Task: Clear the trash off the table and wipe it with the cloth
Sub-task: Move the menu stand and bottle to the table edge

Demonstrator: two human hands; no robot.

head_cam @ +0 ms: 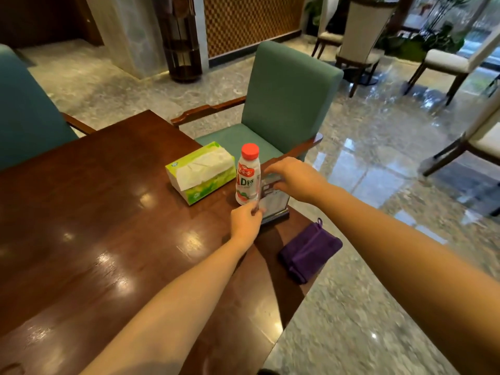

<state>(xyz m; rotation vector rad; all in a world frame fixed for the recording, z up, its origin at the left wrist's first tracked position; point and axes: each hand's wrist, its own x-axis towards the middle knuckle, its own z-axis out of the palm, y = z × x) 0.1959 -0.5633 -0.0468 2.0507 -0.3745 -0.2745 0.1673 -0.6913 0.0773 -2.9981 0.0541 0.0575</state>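
A clear acrylic sign stand (273, 201) on a dark base sits near the right edge of the dark wooden table (108, 239). My left hand (246, 223) pinches its near lower edge. My right hand (295, 180) grips its top from the right. Just left of the stand is a white drink bottle (247, 177) with a red cap, upright. A folded purple cloth (311, 251) lies at the table's right edge, nearer to me and partly overhanging it.
A green tissue pack (201, 171) lies left of the bottle. A teal armchair (286, 104) stands at the table's far side and another (27, 112) at the left. Glossy stone floor (378, 158) spreads to the right, with white chairs beyond.
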